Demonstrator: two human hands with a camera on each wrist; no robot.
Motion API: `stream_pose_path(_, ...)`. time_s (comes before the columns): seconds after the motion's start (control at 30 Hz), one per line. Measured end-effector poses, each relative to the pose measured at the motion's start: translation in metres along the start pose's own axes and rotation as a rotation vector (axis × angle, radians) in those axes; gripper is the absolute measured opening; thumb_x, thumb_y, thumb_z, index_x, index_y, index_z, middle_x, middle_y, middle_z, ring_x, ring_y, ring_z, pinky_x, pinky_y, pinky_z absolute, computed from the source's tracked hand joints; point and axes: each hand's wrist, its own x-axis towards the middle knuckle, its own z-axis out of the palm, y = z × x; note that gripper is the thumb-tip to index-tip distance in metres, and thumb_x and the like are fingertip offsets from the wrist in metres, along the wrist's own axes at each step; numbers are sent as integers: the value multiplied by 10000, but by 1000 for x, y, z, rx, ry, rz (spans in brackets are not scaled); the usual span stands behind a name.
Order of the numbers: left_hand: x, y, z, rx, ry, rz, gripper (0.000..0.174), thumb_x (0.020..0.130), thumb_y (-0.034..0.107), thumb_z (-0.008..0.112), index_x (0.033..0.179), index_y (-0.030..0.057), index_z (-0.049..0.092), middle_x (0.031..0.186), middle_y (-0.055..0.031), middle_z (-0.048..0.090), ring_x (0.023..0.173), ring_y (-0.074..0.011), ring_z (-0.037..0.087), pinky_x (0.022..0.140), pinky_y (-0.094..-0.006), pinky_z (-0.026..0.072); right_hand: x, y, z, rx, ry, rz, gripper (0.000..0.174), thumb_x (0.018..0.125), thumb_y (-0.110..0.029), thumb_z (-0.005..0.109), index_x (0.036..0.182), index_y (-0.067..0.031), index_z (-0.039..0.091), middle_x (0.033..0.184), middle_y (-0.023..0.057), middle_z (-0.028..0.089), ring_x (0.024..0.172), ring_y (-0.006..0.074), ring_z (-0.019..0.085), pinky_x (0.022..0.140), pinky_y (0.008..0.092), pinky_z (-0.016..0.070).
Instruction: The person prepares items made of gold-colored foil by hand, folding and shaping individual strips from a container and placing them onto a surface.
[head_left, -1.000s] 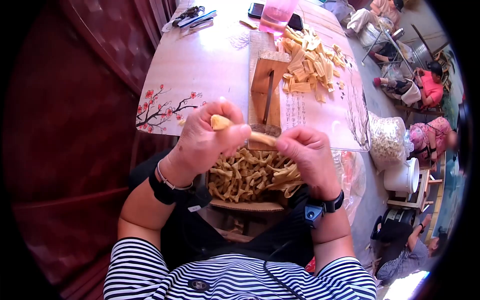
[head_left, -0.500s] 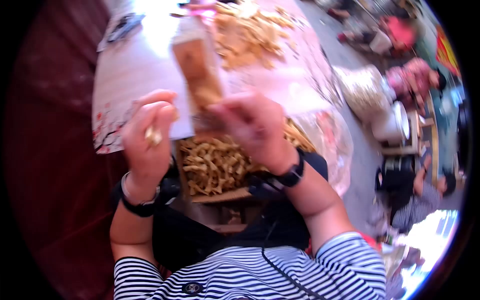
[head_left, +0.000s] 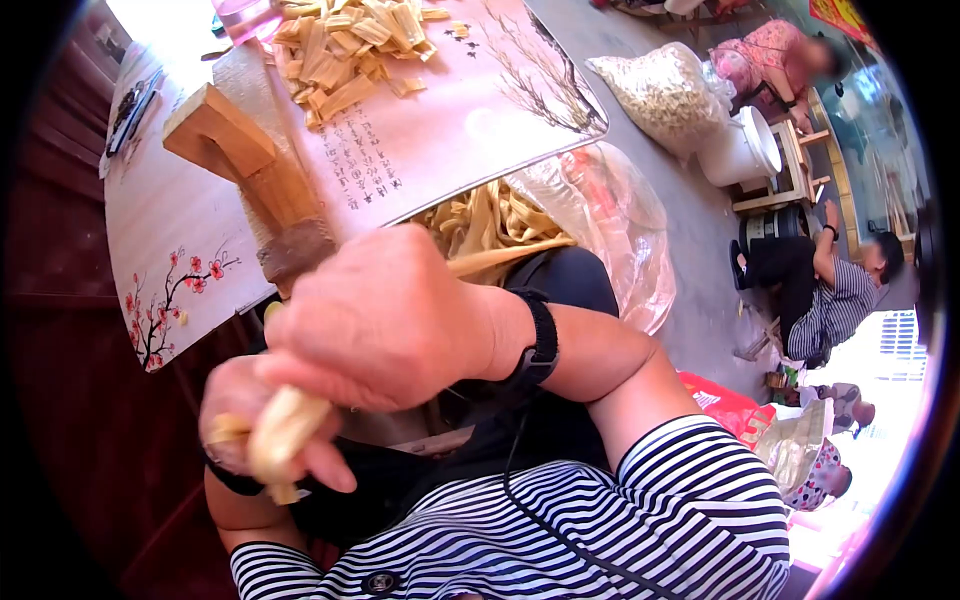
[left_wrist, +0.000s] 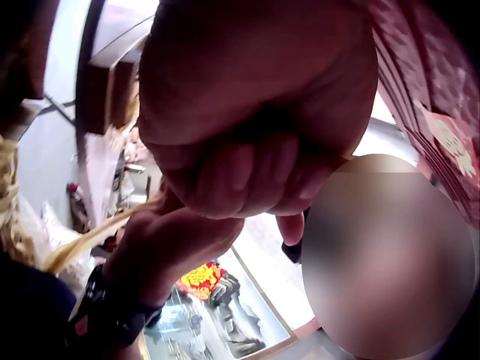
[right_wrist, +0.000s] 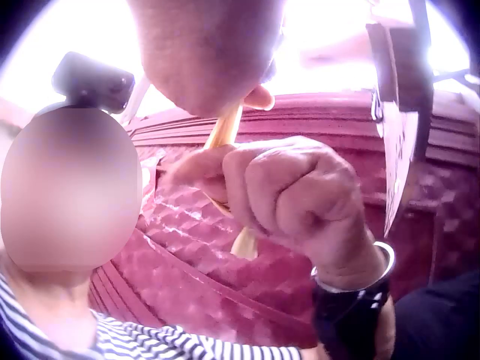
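Observation:
A pale yellow, flexible strip [head_left: 285,440] is gripped by both hands, which are close together low at the left in the head view. My right hand [head_left: 370,320] is over my left hand [head_left: 232,405] and partly covers it. In the right wrist view the left hand [right_wrist: 292,187] has its fingers curled round the strip [right_wrist: 225,127], with a loose end hanging below. The right hand [right_wrist: 210,52] holds the upper part there. Curled left fingers [left_wrist: 247,169] fill the left wrist view, hiding the strip. More long strips [head_left: 480,225] lie beside the right forearm, under the table edge.
A wooden block fixture [head_left: 240,150] stands on the patterned table [head_left: 450,130], beside a pile of cut strips [head_left: 350,50]. A clear plastic bag [head_left: 610,220] hangs by the table's corner. At right are a stuffed sack [head_left: 650,95], a white bucket [head_left: 740,150] and seated people.
The hands first held the strip stretched between them, then came apart. Now they are together again, lower and further left, with the right hand crossed over. The head view has turned to the right.

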Motion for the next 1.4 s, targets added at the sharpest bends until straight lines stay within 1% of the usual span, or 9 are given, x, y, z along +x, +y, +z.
stream_pose_path(0.1,1,20,-2,-31,158,78,268,812,244,747,913,2,697,511,-3,519,448,-91,472,419,-244,346,0,-3,-2,-163,-75,255,267,875,-255,649,696,-72,572,544,62,532,451,235,552,411,322,403)
stream_pose_path(0.2,9,31,-1,980,379,79,372,760,353,745,911,21,672,624,-6,493,506,-113,460,451,-251,329,-8,3,7,133,-263,480,258,914,-249,598,741,-58,617,565,75,542,436,199,528,425,292,401)
stream_pose_path(0.37,17,31,14,1206,388,248,404,771,394,725,847,14,613,727,-51,527,599,-200,524,522,-290,407,-5,-4,15,1568,-501,1289,241,937,-260,581,863,-56,685,642,-39,583,500,8,425,430,161,284)
stream_pose_path(0.5,0,22,21,1528,547,306,381,953,288,570,984,-83,646,924,-178,615,801,-266,631,687,-368,525,3,-11,18,1338,-116,1304,152,905,-178,635,846,-43,674,664,-19,605,532,21,497,455,158,348)
stream_pose_path(0.63,9,23,2,1403,539,155,280,933,180,579,996,-84,653,1167,-237,617,994,-336,640,870,-386,505,-5,-2,25,789,196,558,139,863,-152,677,833,-21,648,686,47,646,575,128,596,552,275,470)
stream_pose_path(0.77,14,31,7,1287,426,-100,348,942,238,570,968,-101,641,1207,-240,603,1053,-339,628,895,-382,493,-11,4,18,312,-28,403,234,864,-240,634,746,-42,591,687,142,619,640,330,623,561,380,481)
stream_pose_path(1.07,23,21,2,1377,359,243,116,849,-11,559,908,-94,613,992,-199,645,874,-338,633,796,-402,506,-9,18,12,-7,-434,285,226,875,-193,521,710,-41,552,658,180,587,594,306,621,517,403,481)
stream_pose_path(1.13,15,33,-6,1141,469,250,119,848,78,598,843,-38,622,939,-170,642,779,-267,614,738,-349,497,0,12,0,763,-435,820,416,984,-298,456,725,-23,629,569,77,559,555,184,578,524,322,450)
stream_pose_path(1.4,7,9,-28,186,614,97,169,871,124,666,953,-18,627,963,-88,657,734,-93,568,665,-225,458,12,16,-16,975,-446,1223,434,981,-402,511,774,-52,662,562,-46,448,518,35,379,482,193,286)
